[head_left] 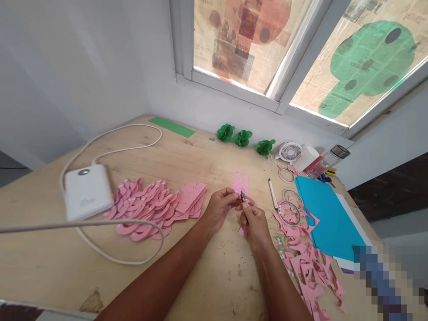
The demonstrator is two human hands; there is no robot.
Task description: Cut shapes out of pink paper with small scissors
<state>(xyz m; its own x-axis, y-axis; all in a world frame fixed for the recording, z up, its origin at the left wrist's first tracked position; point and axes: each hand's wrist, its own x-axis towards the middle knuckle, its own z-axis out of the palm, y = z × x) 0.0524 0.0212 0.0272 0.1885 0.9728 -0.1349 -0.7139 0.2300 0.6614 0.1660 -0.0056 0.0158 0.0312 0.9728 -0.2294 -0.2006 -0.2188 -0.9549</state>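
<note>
Near the middle of the wooden table (207, 156), my left hand (220, 206) pinches the edge of a small pink paper piece. My right hand (256, 220) is closed around a small dark-tipped tool (242, 196), probably small scissors, held against the pink paper. Most of the tool is hidden by the fingers. Just beyond the hands lies a flat pink paper sheet (240, 180). Left of my left hand is a spread pile of cut pink paper shapes (150, 207). Curly pink scraps (309, 272) lie right of my right arm.
A white power bank (88, 191) with a looping cable sits at left. Green paper flowers (243, 138) and a green strip (171, 127) lie at the back. Right are a pen (273, 194), tape rings (289, 213), a small fan (290, 152), a bottle (329, 160) and blue sheets (329, 218).
</note>
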